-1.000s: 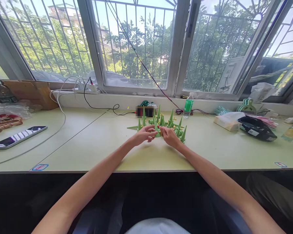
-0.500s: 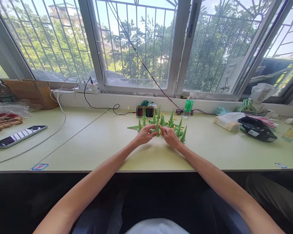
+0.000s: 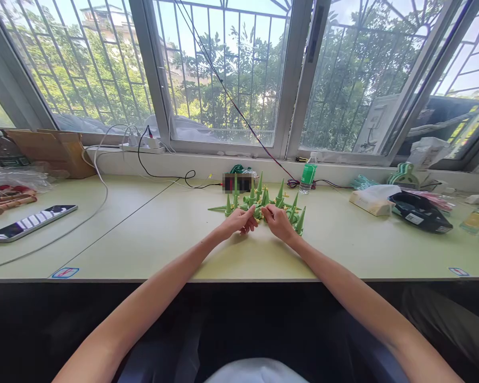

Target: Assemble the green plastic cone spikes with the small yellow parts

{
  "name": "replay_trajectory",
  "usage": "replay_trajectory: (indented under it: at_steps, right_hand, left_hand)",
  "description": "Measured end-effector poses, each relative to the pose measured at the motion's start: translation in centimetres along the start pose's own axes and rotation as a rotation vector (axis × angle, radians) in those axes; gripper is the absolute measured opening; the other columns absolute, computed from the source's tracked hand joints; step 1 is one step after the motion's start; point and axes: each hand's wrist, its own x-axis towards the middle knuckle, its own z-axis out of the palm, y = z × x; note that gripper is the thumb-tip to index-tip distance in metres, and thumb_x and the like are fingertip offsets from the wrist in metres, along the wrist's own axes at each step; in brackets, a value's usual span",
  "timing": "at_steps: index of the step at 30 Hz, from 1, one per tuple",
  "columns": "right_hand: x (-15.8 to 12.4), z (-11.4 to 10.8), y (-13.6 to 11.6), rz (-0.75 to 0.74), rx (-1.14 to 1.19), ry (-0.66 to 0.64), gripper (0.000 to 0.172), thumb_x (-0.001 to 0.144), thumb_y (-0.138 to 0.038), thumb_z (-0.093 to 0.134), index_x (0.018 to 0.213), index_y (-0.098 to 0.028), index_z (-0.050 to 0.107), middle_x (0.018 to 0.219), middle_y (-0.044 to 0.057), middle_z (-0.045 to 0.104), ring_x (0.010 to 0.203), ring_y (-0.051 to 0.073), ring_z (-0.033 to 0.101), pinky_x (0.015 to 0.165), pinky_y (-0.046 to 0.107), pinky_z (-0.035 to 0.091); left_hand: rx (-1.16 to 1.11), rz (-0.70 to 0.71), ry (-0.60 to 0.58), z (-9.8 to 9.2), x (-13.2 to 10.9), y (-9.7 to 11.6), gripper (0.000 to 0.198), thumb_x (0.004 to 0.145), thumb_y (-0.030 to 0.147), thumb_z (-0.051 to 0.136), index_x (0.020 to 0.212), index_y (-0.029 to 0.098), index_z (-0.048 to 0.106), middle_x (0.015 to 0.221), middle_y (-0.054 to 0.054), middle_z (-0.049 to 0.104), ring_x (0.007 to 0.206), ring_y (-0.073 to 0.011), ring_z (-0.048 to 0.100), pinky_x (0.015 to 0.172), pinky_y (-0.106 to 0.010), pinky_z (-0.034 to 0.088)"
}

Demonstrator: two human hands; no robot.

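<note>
A cluster of green cone-shaped plastic spikes (image 3: 281, 201) with small yellow parts stands on the pale green table (image 3: 167, 234), straight ahead of me. My left hand (image 3: 238, 221) and my right hand (image 3: 277, 222) meet at the near edge of the cluster. Both hands have their fingers curled in a pinch around one green spike piece (image 3: 257, 212) held between them. More spikes stand upright just behind and to the right of my fingers.
A phone (image 3: 27, 223) and a white cable (image 3: 91, 205) lie at the left, near a cardboard box (image 3: 51, 151). A green-labelled bottle (image 3: 307, 174) stands by the window sill. A tissue pack (image 3: 373, 198) and a black pouch (image 3: 419, 211) lie at the right.
Both hands have stayed at the spike cluster, with only small finger shifts on the piece between them. The view has tilted slightly.
</note>
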Motion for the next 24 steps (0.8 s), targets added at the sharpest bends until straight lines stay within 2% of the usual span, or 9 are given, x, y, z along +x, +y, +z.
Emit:
replay_trajectory:
  at_steps: [6, 13, 19, 24]
  right_hand:
    - [-0.16, 0.03, 0.04, -0.029, 0.001, -0.023, 0.041, 0.096, -0.050, 0.036, 0.068, -0.021, 0.041, 0.056, -0.004, 0.046, 0.052, 0.011, 0.037, 0.055, 0.024, 0.029]
    - [-0.24, -0.21, 0.01, -0.016, -0.032, -0.022, 0.041, 0.096, -0.051, 0.034, 0.068, -0.021, 0.040, 0.057, -0.004, 0.043, 0.053, 0.011, 0.035, 0.054, 0.024, 0.028]
    - [-0.16, -0.19, 0.13, -0.037, -0.055, -0.021, 0.041, 0.096, -0.048, 0.034, 0.066, -0.021, 0.035, 0.057, -0.004, 0.038, 0.053, 0.012, 0.033, 0.054, 0.025, 0.025]
    - [-0.07, -0.17, 0.13, -0.030, -0.080, -0.031, 0.043, 0.097, -0.048, 0.032, 0.063, -0.021, 0.034, 0.056, -0.003, 0.040, 0.053, 0.012, 0.034, 0.054, 0.026, 0.025]
  left_hand:
    - [-0.083, -0.045, -0.052, -0.21, -0.31, 0.22, 0.069, 0.074, 0.076, 0.051, 0.070, 0.009, 0.069, 0.064, -0.007, 0.060, 0.047, -0.0082, 0.047, 0.043, -0.021, 0.032]
    - [-0.101, 0.018, -0.082, -0.38, -0.16, -0.25, 0.064, 0.074, 0.072, 0.056, 0.076, 0.009, 0.069, 0.074, -0.008, 0.064, 0.048, -0.0067, 0.047, 0.043, -0.021, 0.033]
    - [-0.066, 0.108, -0.078, -0.44, -0.29, -0.09, 0.057, 0.074, 0.068, 0.061, 0.068, 0.011, 0.062, 0.055, -0.003, 0.053, 0.045, -0.0074, 0.044, 0.042, -0.021, 0.031]
    - [0.039, 0.226, -0.024, -0.48, -0.27, -0.30, 0.050, 0.078, 0.062, 0.061, 0.067, 0.014, 0.057, 0.050, 0.001, 0.049, 0.042, -0.0066, 0.042, 0.043, -0.021, 0.030]
